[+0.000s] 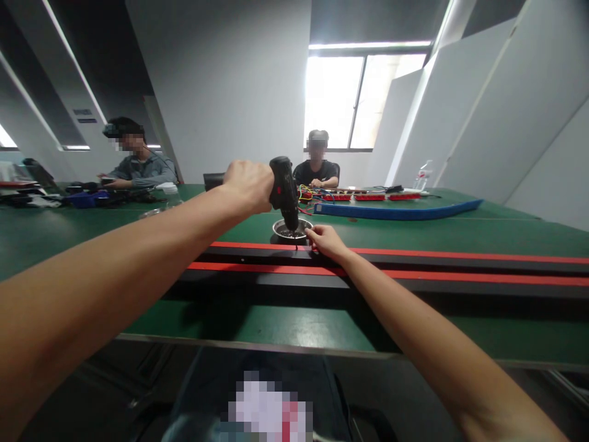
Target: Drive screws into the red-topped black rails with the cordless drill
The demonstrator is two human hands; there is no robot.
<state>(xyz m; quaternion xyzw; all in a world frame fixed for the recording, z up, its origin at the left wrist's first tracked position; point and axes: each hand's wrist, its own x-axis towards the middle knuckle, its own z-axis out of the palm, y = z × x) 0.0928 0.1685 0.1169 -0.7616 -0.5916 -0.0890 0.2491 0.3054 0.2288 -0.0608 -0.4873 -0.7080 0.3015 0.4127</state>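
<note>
My left hand (pixel 250 185) is wrapped round the grip of a black cordless drill (pixel 285 191), which points downward. Its thin bit ends at the top of the farther black-and-red rail (pixel 414 263); whether a screw sits under the tip I cannot tell. Just right of the bit, my right hand (pixel 327 240) has its thumb and fingers pinched together above that rail. Anything between those fingertips is too small to make out. Behind the bit stands a round metal bowl (pixel 277 232) with small dark pieces inside. A second black-and-red rail (pixel 414 288) lies parallel on the near side.
Beyond the bowl, a long blue strip (pixel 396 212) lies on the green table (pixel 294 322). Red blocks (pixel 368 197) with coloured wires and a clear bottle (pixel 422 176) are farther back. One person (pixel 316 172) sits opposite, another person (pixel 140 166) at the left.
</note>
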